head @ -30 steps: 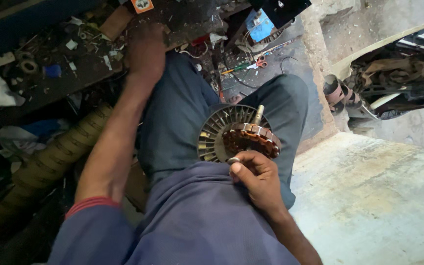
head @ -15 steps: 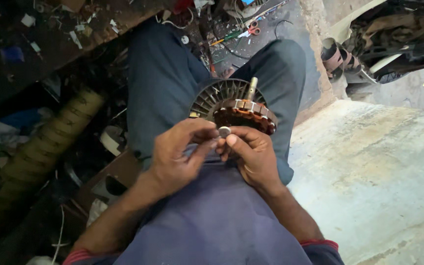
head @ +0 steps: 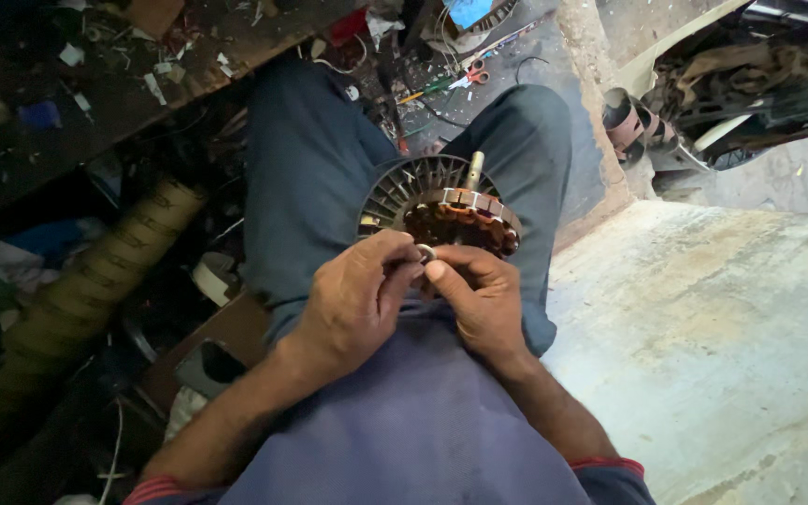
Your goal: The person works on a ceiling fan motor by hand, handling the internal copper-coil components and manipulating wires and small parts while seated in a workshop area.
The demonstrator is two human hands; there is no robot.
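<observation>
A round motor armature [head: 451,210] with copper windings, a grey finned fan disc and a metal shaft rests on my lap between my knees. My left hand [head: 359,297] and my right hand [head: 479,295] meet just in front of it. Together their fingertips pinch a small round metal piece [head: 425,252] close to the windings. I wear dark blue trousers [head: 315,168] and a blue-purple shirt.
A cluttered dark workbench [head: 95,84] with scraps lies at the upper left. A ribbed tan hose [head: 86,290] and cardboard lie on the left floor. Scissors [head: 474,73] and wires lie beyond my knees. A pale concrete slab [head: 722,346] is on the right.
My left hand came back from the workbench to my lap and joined the right hand at the armature. Both now pinch the small metal piece. The view has tilted slightly.
</observation>
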